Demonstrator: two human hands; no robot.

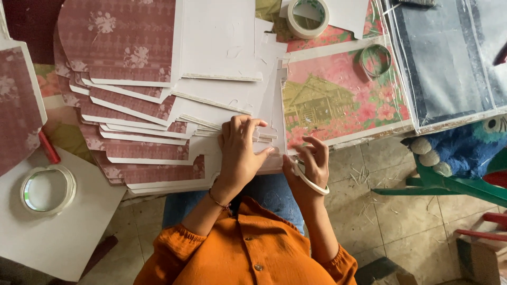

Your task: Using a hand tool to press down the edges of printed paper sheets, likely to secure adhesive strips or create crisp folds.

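Now your left hand lies flat, fingers together, pressing the white card on the fanned stack over your lap. Your right hand, just beside it, pinches a tape roll at the card's right edge, fingers curled.

Card stack lies left of picture board, tape roll behind.

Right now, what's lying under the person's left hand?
The left hand presses flat on white card sheets fanned over maroon floral-covered boards. The palm hides the spot it presses; the lower sheets show only their edges.
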